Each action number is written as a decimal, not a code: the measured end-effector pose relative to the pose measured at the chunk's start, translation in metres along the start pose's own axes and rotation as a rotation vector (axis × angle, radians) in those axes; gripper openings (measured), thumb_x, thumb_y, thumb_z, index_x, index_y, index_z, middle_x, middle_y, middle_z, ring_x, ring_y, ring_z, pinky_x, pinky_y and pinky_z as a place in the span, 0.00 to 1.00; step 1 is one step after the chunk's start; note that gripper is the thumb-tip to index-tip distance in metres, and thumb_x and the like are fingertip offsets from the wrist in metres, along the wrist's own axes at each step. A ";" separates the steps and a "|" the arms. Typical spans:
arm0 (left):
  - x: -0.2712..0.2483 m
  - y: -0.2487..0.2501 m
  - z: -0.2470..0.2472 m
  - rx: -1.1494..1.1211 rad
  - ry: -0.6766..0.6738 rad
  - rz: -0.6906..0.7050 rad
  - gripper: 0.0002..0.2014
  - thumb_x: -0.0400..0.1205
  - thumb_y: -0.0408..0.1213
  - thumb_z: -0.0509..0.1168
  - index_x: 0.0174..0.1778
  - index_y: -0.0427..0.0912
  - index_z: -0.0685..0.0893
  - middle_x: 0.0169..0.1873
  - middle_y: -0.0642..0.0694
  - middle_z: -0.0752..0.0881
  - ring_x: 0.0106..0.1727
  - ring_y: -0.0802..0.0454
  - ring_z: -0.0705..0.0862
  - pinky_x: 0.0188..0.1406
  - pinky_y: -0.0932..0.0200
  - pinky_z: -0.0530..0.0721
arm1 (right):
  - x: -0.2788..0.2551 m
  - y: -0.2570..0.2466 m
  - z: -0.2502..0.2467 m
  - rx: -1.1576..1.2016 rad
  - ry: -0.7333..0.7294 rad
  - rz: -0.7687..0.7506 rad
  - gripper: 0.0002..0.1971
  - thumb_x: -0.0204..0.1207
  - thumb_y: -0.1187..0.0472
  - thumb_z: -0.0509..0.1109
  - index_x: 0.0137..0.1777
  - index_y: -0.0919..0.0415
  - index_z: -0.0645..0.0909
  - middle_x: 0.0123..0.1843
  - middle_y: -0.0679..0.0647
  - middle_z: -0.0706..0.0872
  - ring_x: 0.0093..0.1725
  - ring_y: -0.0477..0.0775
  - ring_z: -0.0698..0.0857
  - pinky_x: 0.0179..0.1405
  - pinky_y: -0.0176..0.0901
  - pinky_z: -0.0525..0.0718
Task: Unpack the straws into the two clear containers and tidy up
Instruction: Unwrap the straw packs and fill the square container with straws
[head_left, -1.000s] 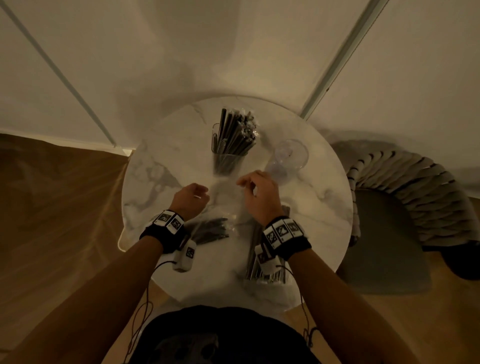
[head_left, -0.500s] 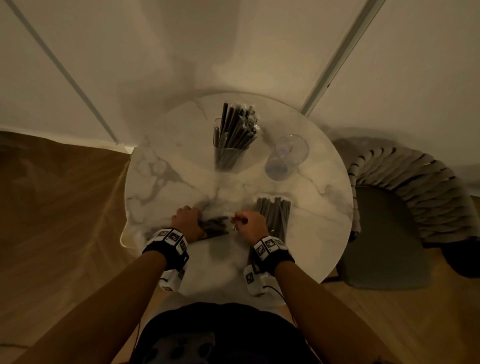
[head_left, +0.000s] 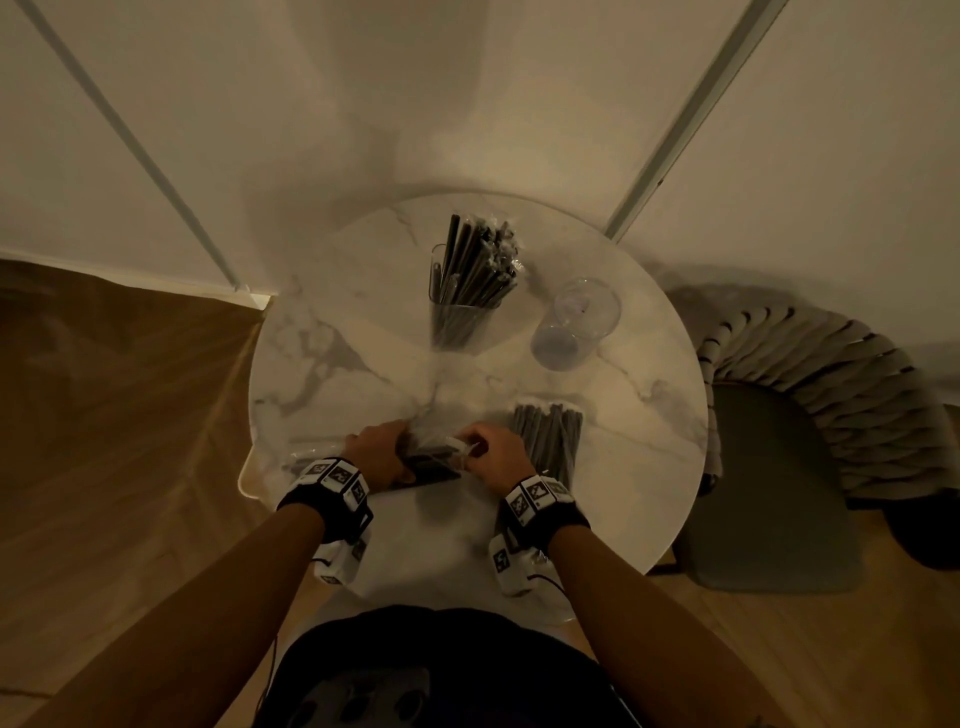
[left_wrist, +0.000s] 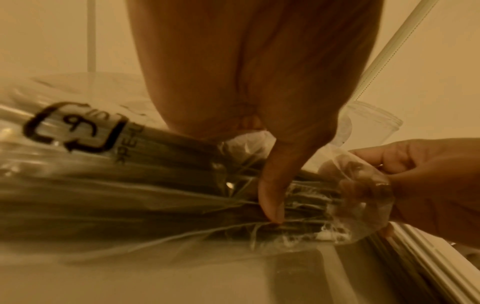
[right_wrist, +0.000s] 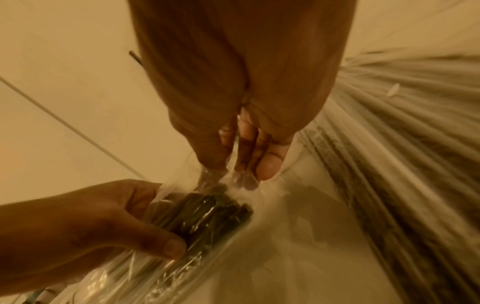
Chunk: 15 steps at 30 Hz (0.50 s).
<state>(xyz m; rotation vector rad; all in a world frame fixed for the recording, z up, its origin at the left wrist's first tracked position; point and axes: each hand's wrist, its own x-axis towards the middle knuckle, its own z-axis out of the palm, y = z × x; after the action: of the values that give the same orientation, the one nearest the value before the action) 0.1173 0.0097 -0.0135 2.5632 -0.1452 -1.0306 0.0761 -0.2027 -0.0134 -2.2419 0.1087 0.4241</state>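
Observation:
A clear plastic packet of dark straws lies on the near part of the round marble table. My left hand grips the packet around its middle. The right hand pinches the packet's clear open end. Another packet of straws lies just right of my right hand. At the back, one clear container stands full of dark straws. The second clear container beside it holds nothing.
A woven chair stands close against the table's right side. White wall panels rise right behind the table. Wooden floor shows on the left.
Both hands have come down from mid-table to the near edge and taken hold of the straw packet there. The second packet, earlier under my right wrist, now shows.

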 end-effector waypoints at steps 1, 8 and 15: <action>0.000 0.001 0.000 -0.004 0.000 0.004 0.43 0.69 0.48 0.79 0.78 0.47 0.68 0.72 0.42 0.78 0.70 0.38 0.77 0.74 0.41 0.71 | 0.001 0.000 0.000 0.012 -0.013 -0.009 0.15 0.70 0.63 0.81 0.57 0.61 0.88 0.52 0.55 0.90 0.48 0.47 0.84 0.46 0.20 0.73; 0.001 0.002 -0.005 -0.008 -0.010 0.050 0.43 0.64 0.54 0.78 0.75 0.51 0.71 0.67 0.44 0.82 0.66 0.40 0.80 0.70 0.43 0.73 | 0.002 0.001 0.001 0.017 -0.020 -0.052 0.12 0.72 0.58 0.80 0.54 0.61 0.92 0.47 0.57 0.92 0.47 0.51 0.88 0.49 0.35 0.79; -0.004 0.002 -0.010 -0.071 0.017 0.111 0.45 0.58 0.78 0.62 0.69 0.58 0.76 0.64 0.51 0.84 0.64 0.44 0.81 0.71 0.41 0.72 | 0.007 0.006 -0.015 0.056 0.034 0.017 0.11 0.74 0.69 0.74 0.56 0.63 0.92 0.47 0.60 0.93 0.44 0.49 0.89 0.50 0.32 0.85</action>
<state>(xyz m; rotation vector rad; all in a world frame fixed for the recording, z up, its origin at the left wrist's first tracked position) 0.1217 0.0122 -0.0038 2.4698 -0.2396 -0.9554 0.0853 -0.2175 -0.0110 -2.1949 0.1558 0.3877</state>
